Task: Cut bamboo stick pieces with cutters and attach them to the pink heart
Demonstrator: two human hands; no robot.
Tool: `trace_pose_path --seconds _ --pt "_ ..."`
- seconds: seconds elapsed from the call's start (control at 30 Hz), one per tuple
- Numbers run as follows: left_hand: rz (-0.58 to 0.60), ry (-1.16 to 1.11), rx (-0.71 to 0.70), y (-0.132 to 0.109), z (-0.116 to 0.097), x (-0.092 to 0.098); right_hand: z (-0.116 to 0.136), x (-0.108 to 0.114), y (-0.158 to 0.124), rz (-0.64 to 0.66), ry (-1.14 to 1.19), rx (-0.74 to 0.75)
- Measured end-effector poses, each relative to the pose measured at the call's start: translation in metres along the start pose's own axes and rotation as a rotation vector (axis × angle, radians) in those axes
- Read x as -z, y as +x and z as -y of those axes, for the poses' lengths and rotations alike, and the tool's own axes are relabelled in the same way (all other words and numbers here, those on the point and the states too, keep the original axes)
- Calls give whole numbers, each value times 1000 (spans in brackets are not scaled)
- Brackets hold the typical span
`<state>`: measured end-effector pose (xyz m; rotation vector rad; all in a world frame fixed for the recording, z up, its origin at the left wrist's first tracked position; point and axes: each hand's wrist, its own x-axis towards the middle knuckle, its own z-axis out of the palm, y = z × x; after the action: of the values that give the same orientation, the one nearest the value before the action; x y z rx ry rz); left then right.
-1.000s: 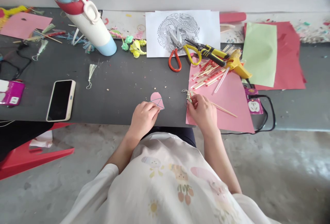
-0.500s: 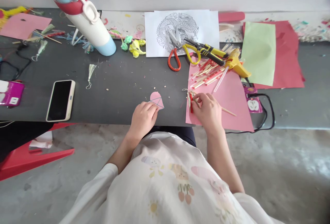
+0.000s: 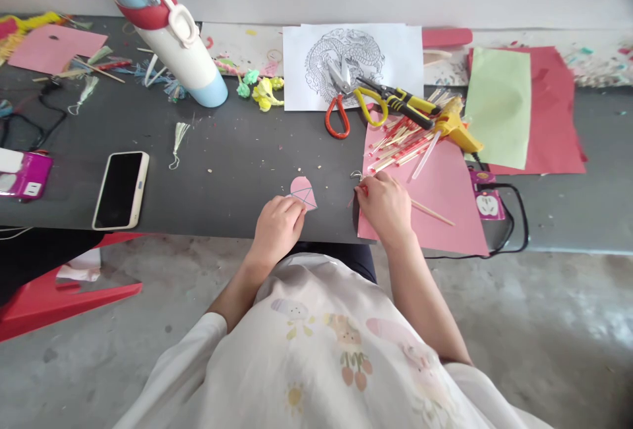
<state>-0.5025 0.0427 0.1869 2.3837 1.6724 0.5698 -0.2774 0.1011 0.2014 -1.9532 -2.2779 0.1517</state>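
Two bare hands work at the dark grey worktop (image 3: 237, 145), near its front edge in the middle of the frame. The left hand (image 3: 277, 228) lies left of centre, its fingers curled and close together over the lower-left edge of a small pink paper cutout with a rounded top and crossing blue lines (image 3: 301, 192); whether they pinch it or only press it down cannot be told. The cutout lies flat, its upper part uncovered. The right hand (image 3: 386, 208), right of centre, rests over the left side of a large pink paper sheet (image 3: 440, 231), fingers bent and thumb drawn in towards them. A trace of red shows by the fingertips, but the palm is hidden, so what they grasp, if anything, cannot be told. A thin pale wooden stick (image 3: 432, 212) runs out from beside this hand towards the lower right, over the sheet. Near the sheet's top lies a loose heap of thin pale sticks with red wrapping (image 3: 403, 145), with a yellow hot-glue gun (image 3: 451, 122) touching its right side. Above the heap, black-and-yellow-handled pliers (image 3: 408, 106) and metal scissors with a red handle loop (image 3: 337, 119) lie partly across a white sheet printed with a round dragon drawing (image 3: 297, 53). At the left of the frame lies a dark-screened phone in a pale case (image 3: 119, 190).
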Motion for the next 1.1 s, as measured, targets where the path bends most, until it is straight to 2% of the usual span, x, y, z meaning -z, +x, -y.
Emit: trace_pose_path --seconds 0.17,0.33,0.5,0.6,0.77,1.1 --pt "1 -42 27 0 1 -1 8 5 6 46 -6 7" --pt "-30 -52 43 2 3 -2 35 7 11 69 65 209" --pt "-49 -66 -69 1 6 1 53 1 13 121 97 294" --pt "2 -43 -147 -3 8 4 52 -2 12 124 124 292" --pt "77 -53 -175 -11 11 11 45 -3 11 137 231 281" --pt "92 -130 -192 -16 21 18 31 -5 7 68 356 208"
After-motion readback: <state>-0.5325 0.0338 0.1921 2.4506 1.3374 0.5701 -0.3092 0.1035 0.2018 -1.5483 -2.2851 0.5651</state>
